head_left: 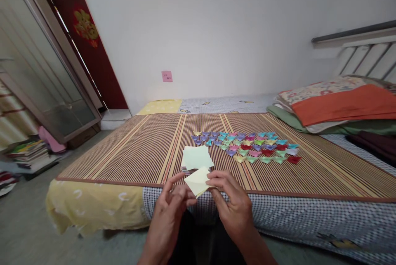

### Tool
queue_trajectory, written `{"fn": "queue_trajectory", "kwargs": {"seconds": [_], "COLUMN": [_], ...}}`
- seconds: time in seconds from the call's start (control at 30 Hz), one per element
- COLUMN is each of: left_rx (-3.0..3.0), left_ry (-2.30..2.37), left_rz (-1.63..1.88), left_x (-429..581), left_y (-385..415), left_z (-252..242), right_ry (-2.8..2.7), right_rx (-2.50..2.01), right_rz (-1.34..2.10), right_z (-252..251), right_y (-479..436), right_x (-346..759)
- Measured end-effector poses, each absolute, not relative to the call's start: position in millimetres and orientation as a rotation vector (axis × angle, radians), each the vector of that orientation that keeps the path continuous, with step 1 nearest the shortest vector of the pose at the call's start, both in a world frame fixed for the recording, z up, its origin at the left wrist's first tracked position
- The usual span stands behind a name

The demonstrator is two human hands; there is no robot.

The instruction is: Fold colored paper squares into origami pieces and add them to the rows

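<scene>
A pale yellow square of paper (197,181), turned like a diamond and partly folded at its lower edge, is held above the bed's front edge. My right hand (233,203) pinches its right corner between thumb and fingers. On the other side, my left hand (173,205) has its fingers apart, with the fingertips close by the paper's lower left edge; whether they touch it I cannot tell. Just behind the held sheet is a stack of square papers (198,157) with a pale green one on top. Several rows of small folded paper pieces (255,147) in many colours spread to the right of the stack.
A striped mat (139,145) covers the bed. Pillows (343,104) and folded bedding lie at the right, by a white headboard (368,60). A pink note (167,76) is on the wall. Piled books (29,153) stand on the floor at the left.
</scene>
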State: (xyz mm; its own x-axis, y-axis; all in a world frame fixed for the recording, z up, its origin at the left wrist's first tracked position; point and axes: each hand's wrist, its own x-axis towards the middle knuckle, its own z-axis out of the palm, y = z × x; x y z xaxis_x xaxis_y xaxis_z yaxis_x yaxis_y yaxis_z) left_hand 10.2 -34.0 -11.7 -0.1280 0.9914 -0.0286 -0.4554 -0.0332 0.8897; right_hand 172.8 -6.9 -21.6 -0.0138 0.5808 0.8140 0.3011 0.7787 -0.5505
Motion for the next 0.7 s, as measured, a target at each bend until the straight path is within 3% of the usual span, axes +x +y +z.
{"fn": "queue_trajectory", "kwargs": {"seconds": [0.7], "left_rx": [1.147], "left_ry": [0.823], "left_rz": [1.292], "left_x": [-12.7], "left_y": [-24.8], "left_z": [-6.9], "right_ry": [-1.666], "right_rx": [-0.65], "right_rz": [0.616], "right_z": [-20.9], "right_y": [-15.1], "right_x": [178.5]}}
